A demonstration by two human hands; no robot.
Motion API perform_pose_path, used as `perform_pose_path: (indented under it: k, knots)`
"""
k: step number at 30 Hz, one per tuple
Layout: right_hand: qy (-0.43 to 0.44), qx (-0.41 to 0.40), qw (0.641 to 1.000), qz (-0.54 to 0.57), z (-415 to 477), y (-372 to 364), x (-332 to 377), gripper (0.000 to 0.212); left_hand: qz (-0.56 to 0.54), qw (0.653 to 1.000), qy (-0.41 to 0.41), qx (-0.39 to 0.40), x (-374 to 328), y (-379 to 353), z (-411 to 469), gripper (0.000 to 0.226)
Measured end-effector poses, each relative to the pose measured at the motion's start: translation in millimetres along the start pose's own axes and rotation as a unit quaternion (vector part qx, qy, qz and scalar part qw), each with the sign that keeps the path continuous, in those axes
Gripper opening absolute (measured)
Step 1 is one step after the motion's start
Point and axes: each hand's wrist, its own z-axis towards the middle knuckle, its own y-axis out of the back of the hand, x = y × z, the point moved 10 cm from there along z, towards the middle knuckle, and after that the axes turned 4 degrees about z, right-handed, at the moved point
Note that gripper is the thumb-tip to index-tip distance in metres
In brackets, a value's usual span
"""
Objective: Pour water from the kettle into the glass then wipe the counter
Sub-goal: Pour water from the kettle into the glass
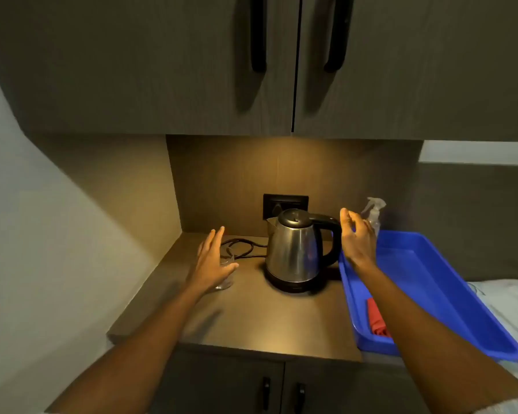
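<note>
The step in hand looks like the reach before the pour: the right hand (358, 237) goes for the black handle (326, 222) of the steel kettle (293, 249), the left hand (214, 261) for the clear glass (225, 273). To do it well, I judge the right hand should wrap the handle fully before lifting the kettle off its base (296, 285), and the left should steady the glass low, since it is light and could tip. The kettle stands mid-surface (251, 318), the glass just to its left, near the cord (240, 249). The right grip is open, fingers loosely curved, just beside the handle and holding nothing. The left grip is spread wide over the glass; whether the palm touches it I cannot tell. A red cloth (376, 319) lies in the blue tray (461, 294), handy for the wipe
</note>
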Motion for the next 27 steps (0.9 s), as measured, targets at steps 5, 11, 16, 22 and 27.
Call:
perform_pose_path:
  k: [5, 11, 16, 22, 27]
  knots:
    - [-0.136, 0.032, 0.987, 0.077, 29, -27, -55, 0.074, -0.186, 0.963, 0.193, -0.013, 67, -32, 2, 0.125]
    - [-0.175, 0.045, 0.974, 0.139, 44, -56, -80, 0.08, -0.256, 0.937, 0.238, -0.026, 92, -63, 10, 0.112]
    - [-0.181, 0.004, 0.968, 0.173, 51, -59, -87, 0.078, -0.242, 0.944, 0.222, -0.007, 85, -79, 13, 0.11]
    - [-0.11, -0.038, 0.986, 0.12, 67, -56, -56, 0.065, -0.211, 0.956, 0.204, 0.013, 80, -85, 17, 0.111]
    - [0.03, -0.004, 0.994, 0.108, 82, -73, 16, 0.06, -0.182, 0.962, 0.202, 0.014, 81, -79, 18, 0.113]
